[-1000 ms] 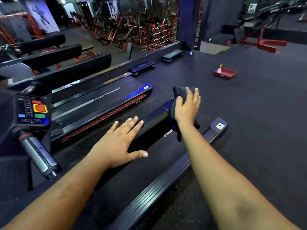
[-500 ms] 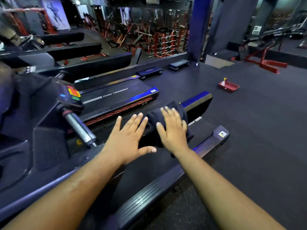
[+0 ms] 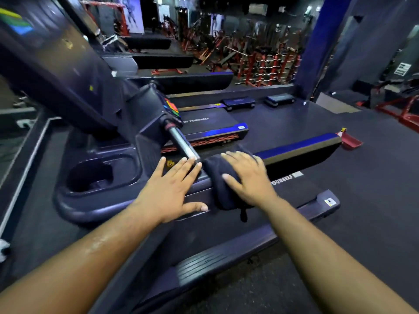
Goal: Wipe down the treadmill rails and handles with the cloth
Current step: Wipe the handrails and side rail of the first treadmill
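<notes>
A dark cloth [image 3: 218,186] is draped over the treadmill's dark side rail [image 3: 299,148], near where it meets the console. My right hand [image 3: 248,177] presses down on the cloth with straight, spread fingers. Just to the left, my left hand [image 3: 172,186] lies flat on the same rail, fingers straight, touching no cloth. A silver handle bar [image 3: 183,145] with a coloured button panel [image 3: 171,107] sticks out from the console right above my left fingertips.
A cup holder recess [image 3: 90,177] sits in the console tray at left. The treadmill belt and its ribbed side step [image 3: 217,259] lie below my arms. A second treadmill [image 3: 213,126] stands beyond; a red tray [image 3: 350,141] is on the floor at right.
My right hand has drawn the cloth back along the rail toward the console, close beside my left hand. The view has swung left, bringing the console and cup holder into sight.
</notes>
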Tool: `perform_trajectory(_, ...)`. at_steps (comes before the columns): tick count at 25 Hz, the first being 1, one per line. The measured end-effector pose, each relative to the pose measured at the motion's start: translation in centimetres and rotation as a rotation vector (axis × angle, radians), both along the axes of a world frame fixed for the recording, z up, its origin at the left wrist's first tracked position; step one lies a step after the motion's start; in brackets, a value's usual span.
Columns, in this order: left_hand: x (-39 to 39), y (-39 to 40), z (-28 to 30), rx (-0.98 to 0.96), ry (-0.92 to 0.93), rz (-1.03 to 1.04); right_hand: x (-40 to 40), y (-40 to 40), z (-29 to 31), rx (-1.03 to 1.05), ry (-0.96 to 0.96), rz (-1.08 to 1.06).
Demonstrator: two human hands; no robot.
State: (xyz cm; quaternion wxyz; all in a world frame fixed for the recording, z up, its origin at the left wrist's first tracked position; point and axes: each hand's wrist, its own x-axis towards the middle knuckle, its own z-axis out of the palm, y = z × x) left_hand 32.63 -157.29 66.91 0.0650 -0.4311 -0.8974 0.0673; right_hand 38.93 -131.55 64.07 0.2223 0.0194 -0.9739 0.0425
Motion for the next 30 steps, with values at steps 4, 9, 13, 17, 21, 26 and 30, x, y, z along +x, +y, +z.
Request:
perform_trajectory(4, -0.8, -4.4, 0.0, 0.017, 0.011, 0.046, -1.5, -1.4, 0.6, -0.203, 0.107, -0.344)
perform_trajectory(9, -1.6, -7.0, -0.2, 0.048, 0.014, 0.016, -1.4, -9.0, 0.6, -0.023, 0.036, 0.048)
perform_trajectory(13, -2.1, -8.6, -0.5, 0.046, -0.001, -0.005, -2.5, -6.9, 2.0, -0.166, 0.082, -0.201)
perform_trajectory(17, -2.3, -8.2, -0.6, 0.108, -0.041, -0.005, -1.8, -14.8, -0.3, -0.102, 0.094, -0.157)
perform_trajectory(21, -2.2, -8.3, -0.5, 0.107, -0.036, 0.015, -3.0, -7.1, 2.4, -0.063, -0.01, -0.124)
perform_trajectory(26, -2.1, -8.0, -0.4, 0.105, -0.051, 0.038, -1.9, -14.0, -0.1, -0.117, 0.136, -0.146)
perform_trajectory(30, -2.2, -8.9, 0.0, 0.074, -0.095, 0.008, -2.3, -9.9, 0.9, -0.02, -0.002, 0.002)
